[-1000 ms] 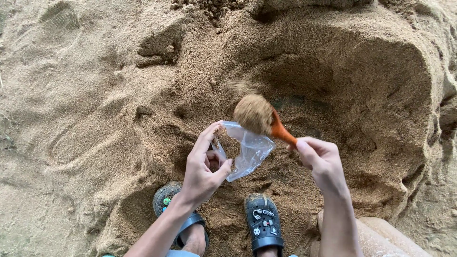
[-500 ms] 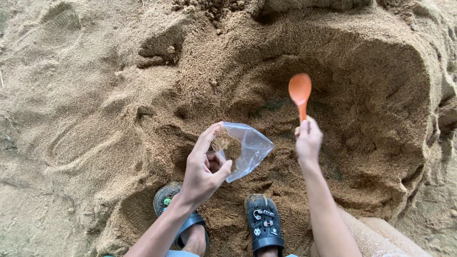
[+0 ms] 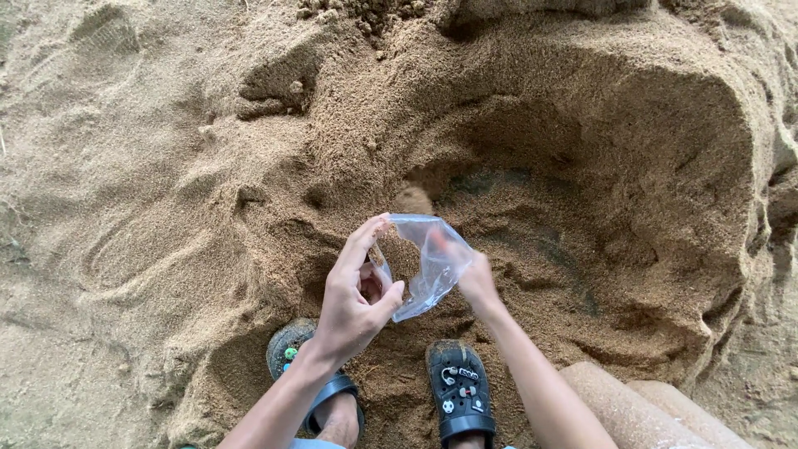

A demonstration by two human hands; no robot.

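Head view: I had my left hand [image 3: 353,303] pinching the near-left rim of the clear plastic bag [image 3: 428,262], mouth facing far. Right hand [image 3: 478,281] sat just right, behind the film; grip unclear. Sand pit [image 3: 582,208] lay beyond.

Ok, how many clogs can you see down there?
2. The left clog sits half sunk in the sand under the left forearm, the right clog is beside it, below the clear plastic bag. Nothing suggests more are hidden.
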